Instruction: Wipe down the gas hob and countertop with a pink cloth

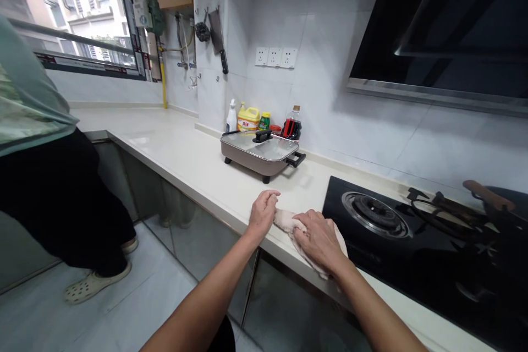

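A pale cloth [285, 219] lies bunched on the white countertop [181, 157], and part of it hangs over the front edge. My right hand [319, 239] presses down on the cloth with its fingers curled into it. At the cloth's left end is my left hand [263, 213], cupped, with its fingers loosely stretched and nothing seen in them; whether it touches the cloth I cannot tell. Beyond both hands stands a brown electric pan [251, 160] on short black feet, under a glass lid [274, 146] with a black handle.
The black gas stove [350, 217] is on the right, with a dark pan [507, 203] at its back. Bottles, including a yellow jug [248, 120], line the wall. A cleaver [217, 36] hangs above. Another person [49, 176] stands at the left.
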`<state>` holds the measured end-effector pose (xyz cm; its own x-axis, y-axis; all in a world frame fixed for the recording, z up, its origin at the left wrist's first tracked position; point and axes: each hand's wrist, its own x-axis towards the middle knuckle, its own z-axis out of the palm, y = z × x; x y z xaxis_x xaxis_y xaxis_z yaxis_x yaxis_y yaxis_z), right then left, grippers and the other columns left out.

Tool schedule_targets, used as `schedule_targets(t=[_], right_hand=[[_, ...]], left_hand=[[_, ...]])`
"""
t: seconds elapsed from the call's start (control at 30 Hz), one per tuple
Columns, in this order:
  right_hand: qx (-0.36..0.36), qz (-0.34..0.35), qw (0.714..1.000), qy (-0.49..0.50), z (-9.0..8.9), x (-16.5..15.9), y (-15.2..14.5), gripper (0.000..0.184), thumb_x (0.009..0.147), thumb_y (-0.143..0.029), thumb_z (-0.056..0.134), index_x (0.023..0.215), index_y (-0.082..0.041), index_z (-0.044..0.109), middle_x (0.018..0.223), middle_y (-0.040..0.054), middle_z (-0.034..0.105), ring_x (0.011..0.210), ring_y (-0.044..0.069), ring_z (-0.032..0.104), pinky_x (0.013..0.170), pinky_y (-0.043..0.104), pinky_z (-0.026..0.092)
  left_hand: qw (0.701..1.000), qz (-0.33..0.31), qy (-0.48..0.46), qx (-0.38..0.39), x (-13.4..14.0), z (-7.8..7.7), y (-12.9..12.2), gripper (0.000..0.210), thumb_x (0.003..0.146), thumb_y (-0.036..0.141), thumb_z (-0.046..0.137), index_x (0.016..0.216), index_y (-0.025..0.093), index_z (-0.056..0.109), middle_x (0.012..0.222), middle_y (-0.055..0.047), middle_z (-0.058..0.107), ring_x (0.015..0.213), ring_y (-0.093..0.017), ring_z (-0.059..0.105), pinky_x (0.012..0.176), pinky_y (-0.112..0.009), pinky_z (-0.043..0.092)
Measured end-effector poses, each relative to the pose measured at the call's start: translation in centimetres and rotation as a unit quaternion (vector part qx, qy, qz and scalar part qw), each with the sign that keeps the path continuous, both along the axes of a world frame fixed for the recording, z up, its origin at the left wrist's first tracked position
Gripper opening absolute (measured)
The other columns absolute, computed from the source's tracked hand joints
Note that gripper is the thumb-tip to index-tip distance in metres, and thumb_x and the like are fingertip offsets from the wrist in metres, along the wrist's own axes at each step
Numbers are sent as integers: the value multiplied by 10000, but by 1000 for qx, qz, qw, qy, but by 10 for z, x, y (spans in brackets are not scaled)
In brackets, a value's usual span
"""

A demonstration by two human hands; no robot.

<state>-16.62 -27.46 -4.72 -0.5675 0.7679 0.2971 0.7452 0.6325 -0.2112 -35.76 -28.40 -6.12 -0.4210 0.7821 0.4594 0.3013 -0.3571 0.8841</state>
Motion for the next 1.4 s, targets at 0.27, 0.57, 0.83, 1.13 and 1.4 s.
schedule_targets(t=[0.27, 0.57, 0.83, 1.13, 1.4], right_hand=[[-31, -106, 994, -14, 7, -16, 16, 393, 1034, -382, 346, 1278, -254, 626, 1225, 117, 593, 1187, 328, 489, 972, 508, 330], [-88, -36, 995, 7, 17, -71, 25, 427, 1018, -417, 382, 1358, -352, 633, 1367, 87, 557, 1258, 313, 450, 1061, 561, 306], [-116, 95, 988, 37, 18, -109, -24, 461, 961, -442, 525, 1412, -361, 579, 1452, 50, 549, 1321, 304, 422, 1148, 608, 198], [-97, 191, 977, 8, 1, -38, -60, 602, 984, -294, 549, 1567, -271, 404, 1683, 91, 266, 1541, 274, 245, 1233, 511, 223], [198, 41, 979, -11, -53, -46, -69, 568, 934, -228, 644, 1461, -361, 482, 1421, 150, 556, 1182, 359, 545, 925, 608, 479]], left_hand=[[994, 27, 101, -15, -15, 2, 5, 231, 939, 254, 486, 1012, 214, 701, 1070, -59, 677, 980, -182, 671, 889, -299, 535], [958, 105, 246, -106, -94, 14, 5, 223, 933, 337, 540, 958, 226, 732, 1106, -97, 690, 1178, -308, 586, 1083, -510, 396], [941, 113, 268, -172, -103, 13, 10, 423, 996, 500, 410, 1052, 249, 746, 1205, -64, 741, 1209, -272, 616, 1082, -432, 404], [926, 119, 287, -217, -104, 25, 6, 504, 977, 568, 347, 1023, 281, 758, 1167, -23, 780, 1124, -276, 678, 1020, -405, 444], [896, 135, 350, -236, -95, 27, 7, 477, 946, 567, 403, 1032, 272, 768, 1204, -53, 773, 1159, -287, 655, 1024, -404, 417]])
